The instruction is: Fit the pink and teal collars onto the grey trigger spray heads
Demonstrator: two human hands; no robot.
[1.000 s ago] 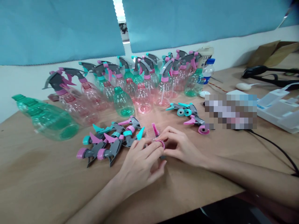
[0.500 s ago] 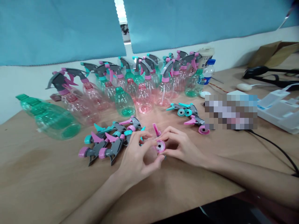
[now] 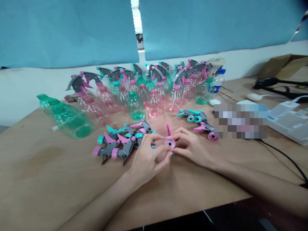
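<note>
Between both hands is a pink and grey trigger spray head (image 3: 170, 144), its round collar facing me and its pink trigger pointing up. My left hand (image 3: 150, 154) pinches it from the left, fingertips at the collar. From the right, my right hand (image 3: 192, 147) grips the collar with thumb and fingers. The grey body is mostly hidden behind the collar and fingers. Beside my left hand lie several loose spray heads (image 3: 122, 150) with pink or turquoise collars. Beyond my right hand lie more spray heads (image 3: 204, 126), turquoise and pink.
Pink and green spray bottles (image 3: 156, 102) stand along the wall, many with heads on. Green bottles (image 3: 72, 120) without heads are at the left. A Pepsi bottle (image 3: 218, 81), a cup (image 3: 216, 64), a white plastic tray (image 3: 288, 118) and a black cable (image 3: 284, 154) are at the right.
The view has shifted, so the table's contents appear farther right. Both hands still hold the spray head, its collar now turned slightly more upward; the loose heads and bottles stay in place.
</note>
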